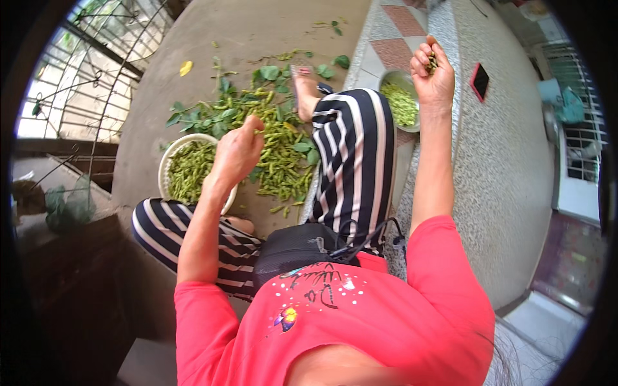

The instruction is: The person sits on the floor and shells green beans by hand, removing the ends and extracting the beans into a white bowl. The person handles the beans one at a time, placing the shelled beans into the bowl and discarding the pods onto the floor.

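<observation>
Several brownish-green pods or pieces sit in my right hand point(433, 70), whose fingers are curled round them, above and right of a metal bowl point(408, 129) of shelled green beans point(400, 103). My left hand point(241, 147) is over the pile of green bean pods point(285, 164), its fingers pinched together; a bit of green shows at the fingertips, too small to make out. To the left of that hand stands a white plastic basket point(165, 169) filled with green pods point(190, 169). Leafy bean stems point(217, 118) lie beside the pile on the floor.
A phone point(480, 82) lies on the speckled stone ledge point(502, 144) at the right. My sandalled foot point(305, 96) is by the pile. A black pouch point(294, 251) rests on my lap. A metal grille point(104, 72) stands at the left, and a yellow leaf point(186, 68) lies on the floor.
</observation>
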